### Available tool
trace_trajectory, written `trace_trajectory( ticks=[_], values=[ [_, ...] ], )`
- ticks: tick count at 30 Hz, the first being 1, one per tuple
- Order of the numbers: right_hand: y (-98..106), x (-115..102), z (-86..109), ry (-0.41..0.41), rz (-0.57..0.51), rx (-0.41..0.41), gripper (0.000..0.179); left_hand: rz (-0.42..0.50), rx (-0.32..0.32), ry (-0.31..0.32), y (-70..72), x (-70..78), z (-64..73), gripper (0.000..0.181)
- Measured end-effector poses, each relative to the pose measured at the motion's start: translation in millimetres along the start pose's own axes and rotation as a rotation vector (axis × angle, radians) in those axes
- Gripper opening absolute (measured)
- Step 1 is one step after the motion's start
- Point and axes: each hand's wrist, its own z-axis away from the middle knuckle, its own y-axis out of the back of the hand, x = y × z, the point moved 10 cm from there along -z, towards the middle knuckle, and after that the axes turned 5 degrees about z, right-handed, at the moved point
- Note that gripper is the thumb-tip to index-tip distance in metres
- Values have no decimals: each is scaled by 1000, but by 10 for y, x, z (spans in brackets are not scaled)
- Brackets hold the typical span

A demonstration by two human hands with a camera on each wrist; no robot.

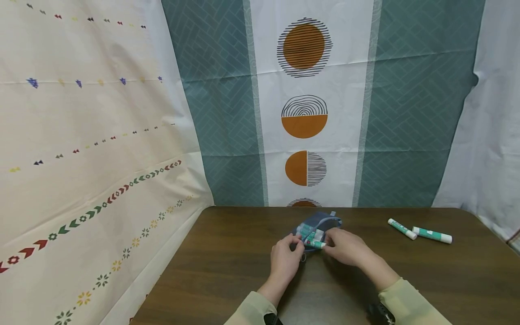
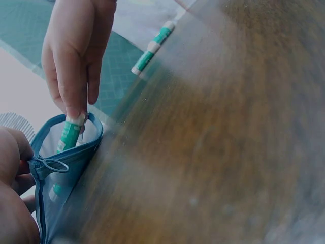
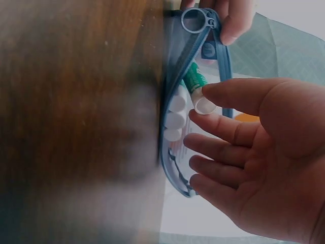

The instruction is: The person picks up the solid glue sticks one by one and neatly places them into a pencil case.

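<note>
A see-through pouch [image 1: 313,220] with a blue zipper edge lies on the table, its mouth open toward me. My left hand [image 1: 285,257] grips the zipper end, near the ring-shaped pull [image 3: 194,21]. Between thumb and forefinger, my right hand [image 3: 284,142] pinches the white end of a green-and-white glue stick [image 3: 195,77]. Most of that stick is inside the pouch mouth, tilted. Other glue sticks [image 3: 175,120] lie within the pouch, white ends showing side by side in the right wrist view. The right hand's other fingers are spread beside the opening.
Two more glue sticks, a thinner one [image 1: 402,229] and a thicker one [image 1: 432,235], lie on the brown table [image 1: 227,271] to the right. Patterned cloth [image 1: 223,113] hangs behind the table, and a cream cloth [image 1: 101,171] hangs at the left.
</note>
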Motion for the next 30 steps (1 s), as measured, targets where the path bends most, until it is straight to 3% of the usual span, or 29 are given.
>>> trace_trajectory(
  ticks=[15,30],
  values=[
    [-96,-23,-72,-36,5,8,23,8,-4,-19,-12,-3,-13,11],
    [-152,-70,-122,-72,116,33,27,11,-3,-19,-4,11,-4,11]
  ],
)
